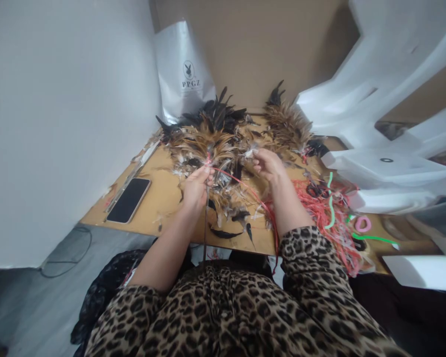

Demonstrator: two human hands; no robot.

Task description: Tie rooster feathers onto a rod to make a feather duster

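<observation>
Brown feather bundle [211, 140]: we find it mid-table, bound base at our left fingertips, long axis running to the far side, where its feathers fan out. Working left to right, we record a smartphone [129, 200] flat on the table [161, 191] at left, then a white shopping bag [173, 59] standing at the far left. Our left hand [198, 186] is closed, thumb against fingers, on the bundle's base; a red cord [241, 181] runs from there rightward and nearer, towards our right forearm. Our right hand [268, 166] has its fingertips pinched on a small pale tuft [249, 153], whose make we cannot tell. That tuft lies right of the bound base, slightly farther, and apart from it; the left hand is nearer the base. Farther right we note a second feather bundle [288, 124] and, nearer, tangled red strands [342, 240] and a pink ring [363, 224].
</observation>
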